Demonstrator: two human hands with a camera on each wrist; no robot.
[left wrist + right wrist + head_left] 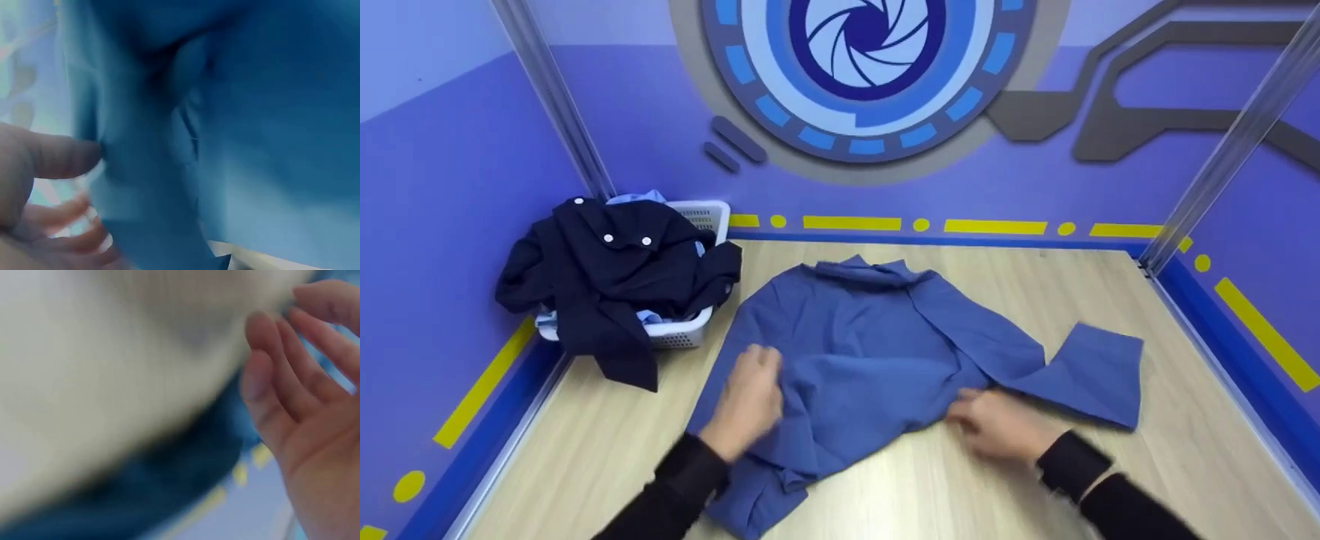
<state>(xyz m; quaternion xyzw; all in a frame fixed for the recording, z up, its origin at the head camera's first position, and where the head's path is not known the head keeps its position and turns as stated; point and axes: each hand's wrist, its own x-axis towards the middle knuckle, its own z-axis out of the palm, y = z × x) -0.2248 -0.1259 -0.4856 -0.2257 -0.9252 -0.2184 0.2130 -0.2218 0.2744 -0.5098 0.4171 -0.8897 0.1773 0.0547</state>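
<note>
A blue long-sleeved shirt (870,375) lies spread on the table, its collar toward the back wall. One sleeve (1095,375) reaches out to the right; the other side runs down to the lower left in folds. Over the shirt's left part is my left hand (746,401); in the left wrist view its thumb (64,156) is beside the blue cloth, apart from the blurred fingers, with nothing pinched between them. My right hand (997,424) is by the lower right hem. The right wrist view shows its fingers (287,377) loosely bent, holding nothing.
At the back left stands a white basket (675,335) heaped with dark garments (622,262) with white buttons, one of which hangs over the front rim. Light blue cloth (637,198) shows beneath them. Printed walls (885,195) border the wooden table (915,495) behind and at both sides.
</note>
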